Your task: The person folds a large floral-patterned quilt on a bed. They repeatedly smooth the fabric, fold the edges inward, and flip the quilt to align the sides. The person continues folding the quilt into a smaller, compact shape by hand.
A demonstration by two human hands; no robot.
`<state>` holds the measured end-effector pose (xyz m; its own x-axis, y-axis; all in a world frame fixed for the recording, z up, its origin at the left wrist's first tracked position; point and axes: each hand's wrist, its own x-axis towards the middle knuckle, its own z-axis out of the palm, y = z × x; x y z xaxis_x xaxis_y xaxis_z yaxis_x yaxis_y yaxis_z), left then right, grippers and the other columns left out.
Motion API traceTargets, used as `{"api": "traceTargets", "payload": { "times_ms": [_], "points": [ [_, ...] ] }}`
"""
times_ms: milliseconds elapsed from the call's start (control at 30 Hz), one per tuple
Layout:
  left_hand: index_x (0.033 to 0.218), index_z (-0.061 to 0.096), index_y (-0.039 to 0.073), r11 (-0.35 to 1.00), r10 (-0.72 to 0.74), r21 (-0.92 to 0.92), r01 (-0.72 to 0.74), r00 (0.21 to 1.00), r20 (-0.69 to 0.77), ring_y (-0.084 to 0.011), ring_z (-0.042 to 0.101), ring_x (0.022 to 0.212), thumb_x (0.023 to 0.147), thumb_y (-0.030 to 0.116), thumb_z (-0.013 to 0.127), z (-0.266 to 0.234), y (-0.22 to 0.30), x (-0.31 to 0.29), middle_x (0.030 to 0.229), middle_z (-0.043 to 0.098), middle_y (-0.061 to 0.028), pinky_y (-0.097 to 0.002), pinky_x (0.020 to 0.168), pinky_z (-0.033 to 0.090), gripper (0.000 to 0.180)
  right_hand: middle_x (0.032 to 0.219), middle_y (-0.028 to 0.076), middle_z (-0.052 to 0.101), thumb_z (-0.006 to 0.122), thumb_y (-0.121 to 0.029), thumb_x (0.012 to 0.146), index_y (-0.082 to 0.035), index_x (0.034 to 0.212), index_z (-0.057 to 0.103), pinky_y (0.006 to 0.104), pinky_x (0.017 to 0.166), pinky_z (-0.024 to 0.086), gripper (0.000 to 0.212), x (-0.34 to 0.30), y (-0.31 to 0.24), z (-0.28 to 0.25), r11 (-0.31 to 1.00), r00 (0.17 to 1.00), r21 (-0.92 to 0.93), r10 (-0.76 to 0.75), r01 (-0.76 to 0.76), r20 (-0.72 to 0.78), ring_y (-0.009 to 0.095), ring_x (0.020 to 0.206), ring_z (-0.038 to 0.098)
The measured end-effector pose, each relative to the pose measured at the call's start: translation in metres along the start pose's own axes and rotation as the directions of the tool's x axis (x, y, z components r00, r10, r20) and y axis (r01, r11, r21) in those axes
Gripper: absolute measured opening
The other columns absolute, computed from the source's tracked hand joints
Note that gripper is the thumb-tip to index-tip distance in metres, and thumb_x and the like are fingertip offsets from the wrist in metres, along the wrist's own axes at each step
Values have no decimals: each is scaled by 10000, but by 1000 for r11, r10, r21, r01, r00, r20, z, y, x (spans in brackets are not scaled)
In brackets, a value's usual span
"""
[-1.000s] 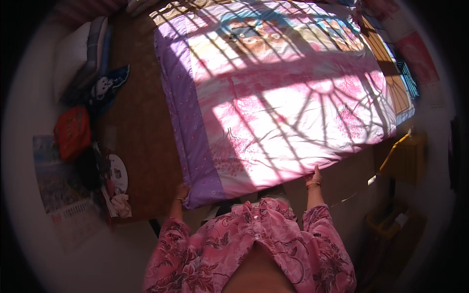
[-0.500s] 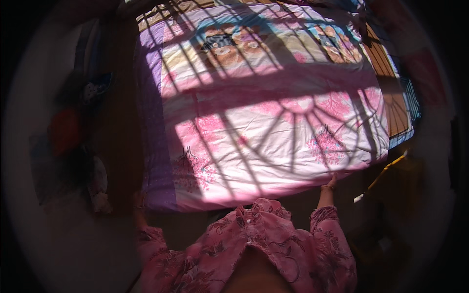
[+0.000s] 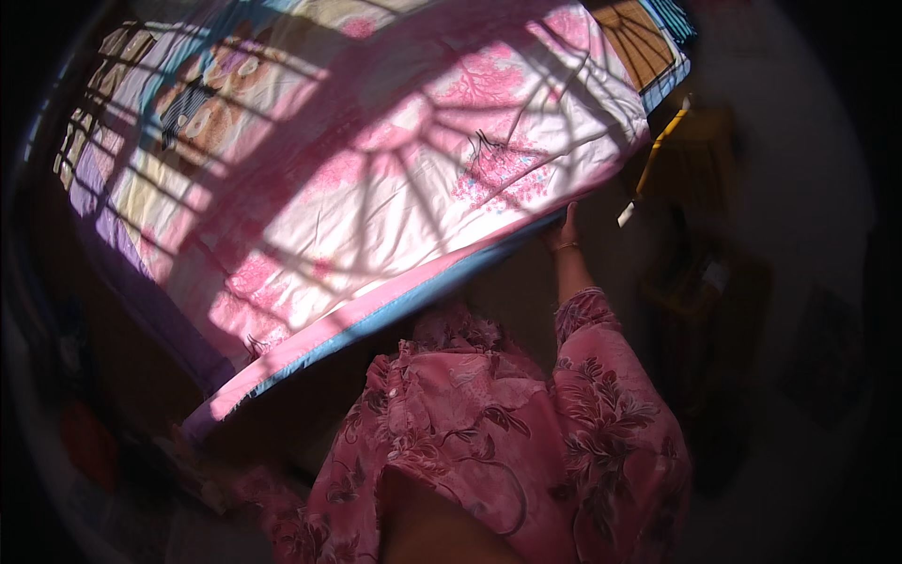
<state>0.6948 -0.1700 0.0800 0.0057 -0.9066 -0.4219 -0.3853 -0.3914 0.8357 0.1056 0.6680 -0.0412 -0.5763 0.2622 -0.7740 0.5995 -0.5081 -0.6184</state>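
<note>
A pink and white quilt (image 3: 376, 221), printed with trees and cartoon bears and bordered in purple, spreads before me under barred shadows. Its near edge is raised, and a blue strip (image 3: 395, 303) shows below the pink hem. At the near right part of that edge, my right hand (image 3: 567, 231) is closed on the quilt, thumb upward. My left hand (image 3: 192, 446) is in deep shade at the near left corner, closed around the cloth; its separate fingers are hard to make out.
Past the quilt's far right side lies a brown mat (image 3: 628, 30) with a blue edge. A yellow piece of furniture (image 3: 705, 155) stands to the right, with a yellow stick (image 3: 663, 141) beside it. A dim red-orange object (image 3: 89, 444) is at the lower left.
The view has turned, so the quilt now slants down toward the left. Its near edge has been lifted, exposing the blue strip. Both hands remain at that edge.
</note>
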Motion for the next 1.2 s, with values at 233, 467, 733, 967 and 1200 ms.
{"api": "traceTargets", "payload": {
  "times_ms": [233,467,733,967,1200],
  "points": [
    [1113,585,35,985,69,-162,-66,998,8,-232,593,872,917,302,493,14,77,49,999,624,-117,-349,777,491,344,1136,162,570,814,-255,630,164,1113,533,360,834,467,699,-21,-45,109,868,800,-421,-441,264,-407,216,961,545],
    [1146,565,37,937,60,-348,-26,994,88,-240,594,901,929,313,470,18,103,88,1031,617,-127,-352,797,492,363,980,80,557,687,-14,637,42,1038,551,335,826,435,427,-68,-122,335,699,729,-208,-652,685,211,192,901,532],
    [1184,543,38,809,7,-542,227,919,395,-250,594,933,944,324,444,11,124,121,1067,609,-139,-357,819,493,386,748,52,502,669,-23,593,31,770,501,331,605,425,249,-13,-119,586,327,484,-417,-797,848,360,145,675,459],
    [1235,505,44,643,70,-358,677,413,908,-255,589,981,961,319,418,42,124,117,1126,589,-158,-365,854,497,398,771,107,538,665,-37,586,111,763,528,342,626,450,268,21,-130,560,307,506,-544,-822,781,262,169,683,502],
    [1245,489,56,988,-33,-151,32,999,-6,-217,598,965,939,118,496,-42,102,-24,1115,592,-141,-346,853,503,313,1079,103,571,535,67,678,82,1124,517,311,862,467,447,-75,-161,403,558,495,-42,-696,829,519,211,963,562]
  ]
}}
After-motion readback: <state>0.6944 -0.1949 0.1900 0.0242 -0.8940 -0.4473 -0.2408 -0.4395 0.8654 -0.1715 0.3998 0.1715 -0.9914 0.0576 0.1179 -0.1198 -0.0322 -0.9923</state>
